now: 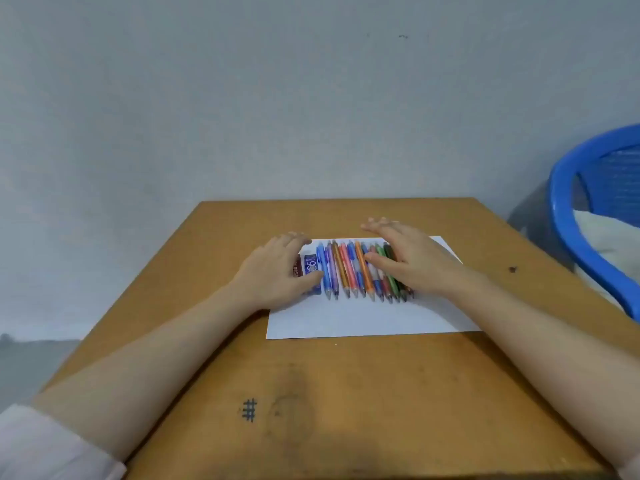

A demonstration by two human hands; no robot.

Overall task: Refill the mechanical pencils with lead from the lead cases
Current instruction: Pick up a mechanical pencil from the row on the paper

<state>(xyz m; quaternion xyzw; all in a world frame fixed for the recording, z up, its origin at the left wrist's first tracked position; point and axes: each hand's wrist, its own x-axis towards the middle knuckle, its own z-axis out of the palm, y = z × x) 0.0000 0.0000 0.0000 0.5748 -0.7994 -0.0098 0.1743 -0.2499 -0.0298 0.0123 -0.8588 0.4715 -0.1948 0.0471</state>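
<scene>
The mechanical pencils (349, 271) lie in a close row on the white paper (363, 320), with the lead cases (310, 266) just at their 9 o'clock. The left hand (273, 271) rests on the cases with loosely bent fingers and grips nothing. The right hand (415, 265) lies flat on the row's 3 o'clock end, fingers straight, holding nothing. The paper lies on the table (311, 393).

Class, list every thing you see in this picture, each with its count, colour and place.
pencils: about ten, mixed colours, side by side in a row on the paper
lead cases: two showing, one blue, one dark red, left of the pencils
paper: one, white, on the table
table: one, brown wood, by the wall
chair: one, blue, right edge
left hand: open, over the lead cases
right hand: open, over the right end of the row
</scene>
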